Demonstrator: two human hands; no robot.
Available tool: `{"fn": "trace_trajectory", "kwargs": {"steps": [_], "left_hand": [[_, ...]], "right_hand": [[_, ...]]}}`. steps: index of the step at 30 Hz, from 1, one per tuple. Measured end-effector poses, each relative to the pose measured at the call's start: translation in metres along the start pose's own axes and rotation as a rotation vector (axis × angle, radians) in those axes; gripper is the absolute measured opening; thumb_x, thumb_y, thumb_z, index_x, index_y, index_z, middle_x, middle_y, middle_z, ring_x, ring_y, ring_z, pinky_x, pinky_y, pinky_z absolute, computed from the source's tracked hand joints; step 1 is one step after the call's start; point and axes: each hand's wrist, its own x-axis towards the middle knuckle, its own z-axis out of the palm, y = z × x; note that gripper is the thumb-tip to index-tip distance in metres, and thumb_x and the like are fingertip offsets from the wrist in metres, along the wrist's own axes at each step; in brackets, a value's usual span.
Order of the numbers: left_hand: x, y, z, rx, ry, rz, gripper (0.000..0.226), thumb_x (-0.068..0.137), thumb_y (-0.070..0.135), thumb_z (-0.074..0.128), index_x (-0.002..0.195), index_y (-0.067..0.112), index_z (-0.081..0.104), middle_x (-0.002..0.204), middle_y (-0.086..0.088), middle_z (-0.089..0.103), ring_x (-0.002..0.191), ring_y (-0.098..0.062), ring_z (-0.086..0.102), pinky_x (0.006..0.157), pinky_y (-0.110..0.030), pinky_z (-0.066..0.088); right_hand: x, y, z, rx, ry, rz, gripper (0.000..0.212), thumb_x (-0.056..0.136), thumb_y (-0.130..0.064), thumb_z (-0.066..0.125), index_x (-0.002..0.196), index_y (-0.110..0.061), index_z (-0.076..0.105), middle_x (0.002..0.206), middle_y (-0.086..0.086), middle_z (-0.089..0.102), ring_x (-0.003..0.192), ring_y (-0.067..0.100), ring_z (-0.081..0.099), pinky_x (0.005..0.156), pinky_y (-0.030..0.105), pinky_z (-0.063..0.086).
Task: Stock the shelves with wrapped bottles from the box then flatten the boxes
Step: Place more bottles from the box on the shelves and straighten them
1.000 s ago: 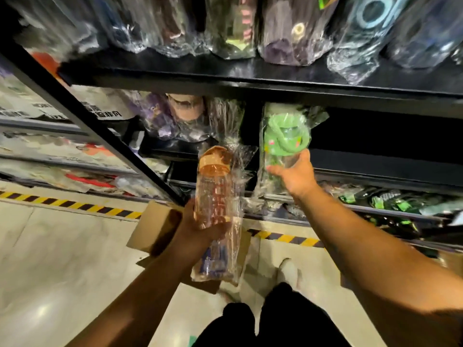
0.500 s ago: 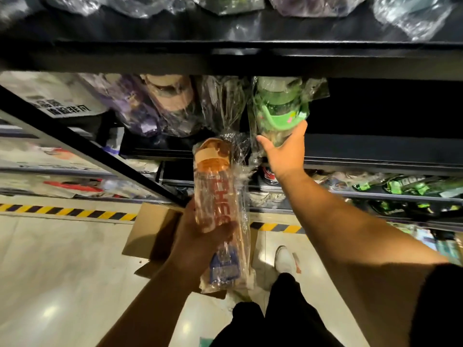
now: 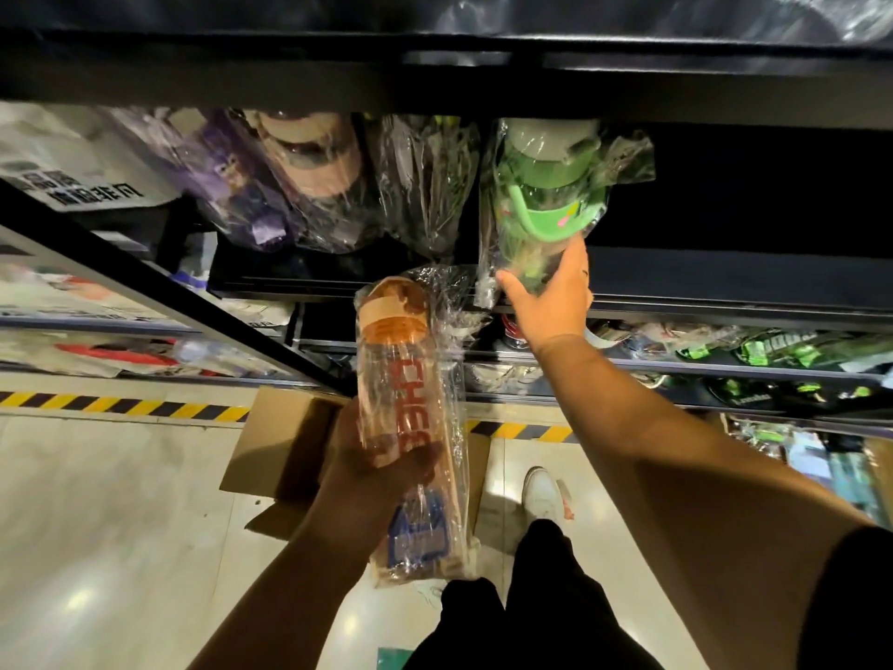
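Trouble could come at the shelf (image 3: 725, 287) lip: the right grip (image 3: 551, 302) is clamped round only the lower body of the green wrapped bottle (image 3: 546, 195), so the lidded top rises well above the fingers. With slick film and a top-heavy load, it may tip back out or nudge the wrapped bottles just left. The left grip (image 3: 377, 486) is curled round the orange wrapped bottle (image 3: 406, 403), low on the barrel, cap up, above the cardboard box (image 3: 285, 437).

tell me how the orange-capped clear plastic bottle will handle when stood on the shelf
Probably light: the orange-capped clear plastic bottle looks empty. Its loose cellophane wrap may slip in the left hand gripping it. Tall and narrow, it could tip.
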Motion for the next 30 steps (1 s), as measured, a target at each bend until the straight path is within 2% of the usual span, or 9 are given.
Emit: {"fn": "trace_trajectory", "kwargs": {"steps": [2,5,9,15,20,25,30], "left_hand": [[0.001,-0.002,0.0,0.018,-0.009,0.011,0.059,0.077,0.005,0.078,0.122,0.033,0.051,0.106,0.001,0.07,0.093,-0.017,0.073,0.064,-0.026,0.059],[0.002,-0.002,0.0,0.016,-0.002,0.028,0.053,0.08,0.0,0.076,0.113,0.033,0.052,0.1,0.0,0.068,0.08,-0.009,0.072,0.056,-0.019,0.056],[0.005,-0.004,-0.001,0.002,0.004,0.014,0.057,0.08,-0.004,0.074,0.116,0.032,0.05,0.098,0.001,0.069,0.075,-0.006,0.072,0.053,-0.017,0.054],[0.008,-0.006,-0.006,-0.01,-0.001,-0.011,0.064,0.08,-0.002,0.074,0.126,0.032,0.046,0.088,0.011,0.072,0.081,-0.008,0.073,0.055,-0.019,0.056],[0.004,-0.005,-0.004,-0.006,0.005,-0.014,0.062,0.08,-0.002,0.074,0.125,0.032,0.047,0.095,0.005,0.07,0.079,-0.008,0.072,0.053,-0.018,0.055],[-0.002,-0.002,0.0,0.002,0.012,0.019,0.056,0.081,-0.005,0.072,0.112,0.036,0.049,0.103,0.001,0.066,0.073,-0.002,0.071,0.05,-0.016,0.053],[-0.004,0.0,0.005,0.017,0.009,0.039,0.063,0.081,-0.007,0.071,0.123,0.031,0.044,0.105,0.002,0.062,0.071,0.002,0.07,0.048,-0.013,0.051]], "right_hand": [[0.003,-0.002,0.003,0.043,-0.006,0.035,0.1,0.068,-0.055,0.076,0.148,-0.017,0.031,0.143,0.006,0.048,0.129,0.027,0.05,0.108,0.055,0.037],[0.011,-0.01,0.009,0.056,-0.005,0.061,0.092,0.073,-0.043,0.082,0.144,-0.012,0.033,0.142,0.008,0.05,0.126,0.029,0.05,0.109,0.051,0.037],[0.023,-0.013,0.02,0.056,0.03,0.082,0.07,0.074,-0.039,0.084,0.122,-0.009,0.043,0.124,0.008,0.06,0.113,0.033,0.055,0.102,0.049,0.041],[0.03,-0.015,0.03,0.001,0.054,0.115,0.074,0.075,-0.048,0.08,0.126,-0.01,0.043,0.13,0.014,0.053,0.124,0.035,0.044,0.109,0.048,0.033],[0.029,-0.017,0.026,0.004,0.037,0.156,0.076,0.072,-0.051,0.082,0.123,-0.01,0.043,0.138,0.014,0.046,0.128,0.038,0.038,0.111,0.052,0.03],[0.028,-0.015,0.015,-0.013,0.001,0.165,0.079,0.07,-0.052,0.083,0.122,-0.007,0.043,0.131,0.014,0.051,0.126,0.036,0.04,0.108,0.054,0.033],[0.026,-0.02,0.007,-0.012,-0.047,0.166,0.074,0.072,-0.051,0.083,0.117,-0.009,0.043,0.126,0.013,0.053,0.121,0.035,0.041,0.107,0.053,0.033]]}}
